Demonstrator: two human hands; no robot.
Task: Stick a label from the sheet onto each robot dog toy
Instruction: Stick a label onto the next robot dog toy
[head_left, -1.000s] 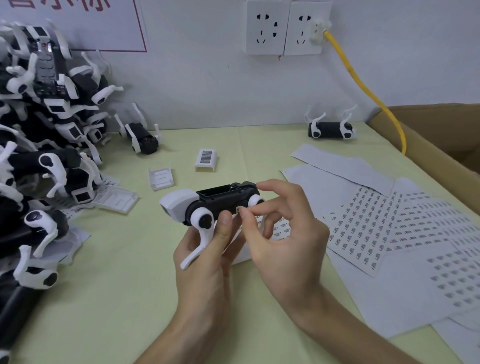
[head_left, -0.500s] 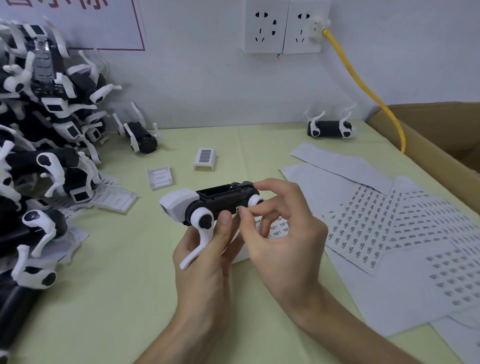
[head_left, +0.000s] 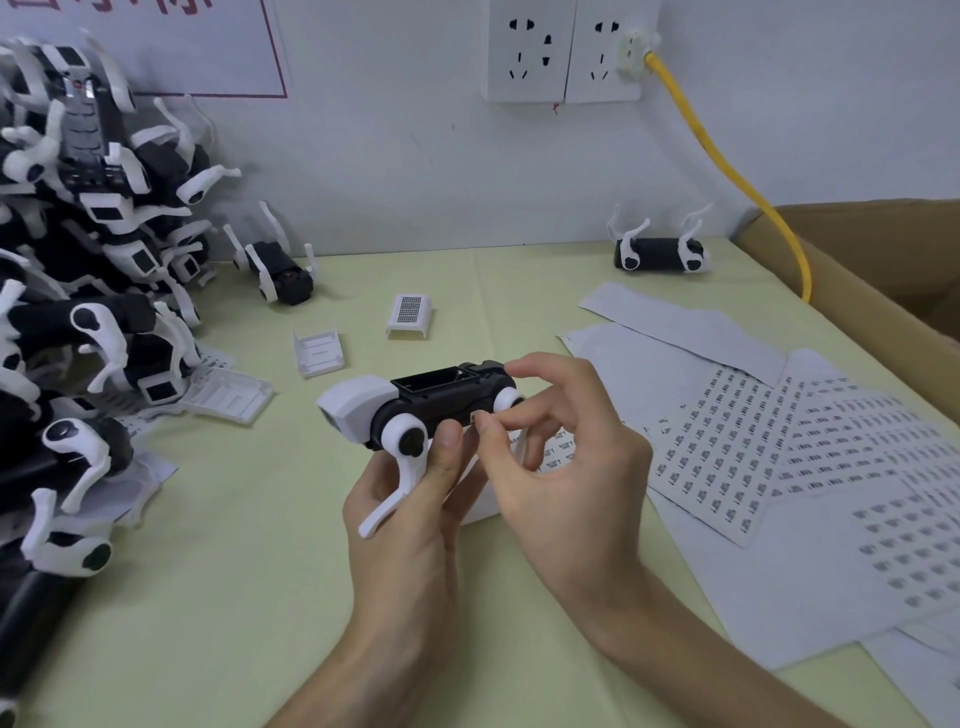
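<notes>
Left hand (head_left: 410, 525) grip: clenched around robot dog toy (head_left: 423, 408), thumb on its black flank, above the worktop (head_left: 218, 597). Right hand (head_left: 561, 467) grip: pinching a tiny label (head_left: 475, 417) against that flank. Probably light, rigid plastic; thin white legs likely snappable, so best held by the body. Two loose toys at the back, an uncountable heap (head_left: 78, 312) left. Several overlapping label sheets (head_left: 779, 457) right.
</notes>
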